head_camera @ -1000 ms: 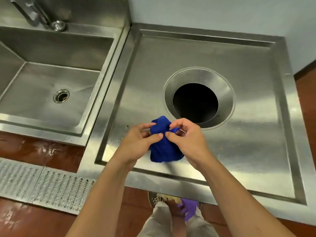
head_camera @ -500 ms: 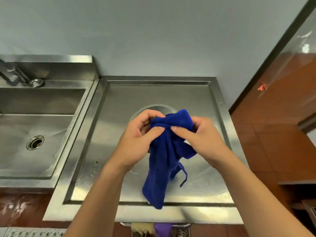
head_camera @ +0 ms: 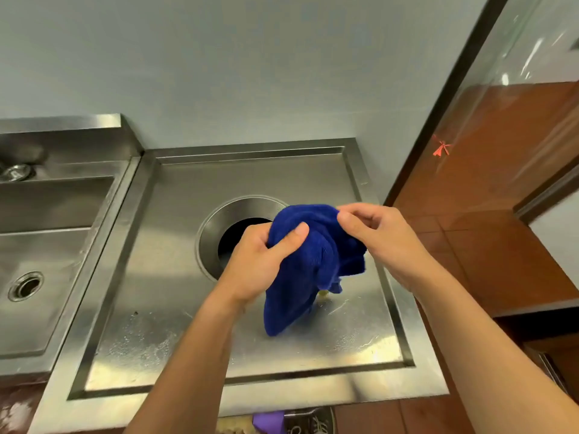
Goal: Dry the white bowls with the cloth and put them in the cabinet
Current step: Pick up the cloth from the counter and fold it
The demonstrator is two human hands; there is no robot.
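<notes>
Steel fills the left side: a deep square steel sink point(head_camera: 47, 245) with a round drain point(head_camera: 25, 286) in its floor. Next to it is a flat steel counter point(head_camera: 156, 308) with a round dark hole point(head_camera: 239, 234) in the middle.

Over the counter, the left hand point(head_camera: 260, 264) grips a dark blue fuzzy cloth point(head_camera: 313, 261). Its fingers are wrapped round the bunched part and its thumb presses on the front. The cloth is held up in the air between both hands, and its long end hangs down toward the counter. I cannot tell if the tip touches the steel. The right hand point(head_camera: 382, 239) pinches the top edge of the cloth with thumb and fingers.

Further right is a glass panel with a small red mark point(head_camera: 441, 148), and a brown tiled floor beyond it.

No white bowls show, and no cabinet that I can be sure of. So the job looks like it is only starting: getting the cloth ready.

To do this well, the hands should pull apart so the cloth opens flat, not in a lump. A flat cloth soaks up more water. One hand should then keep the cloth spread over its palm. The other hand must let go so it can pick up a bowl. The hanging end should stay off the wet-looking counter.
</notes>
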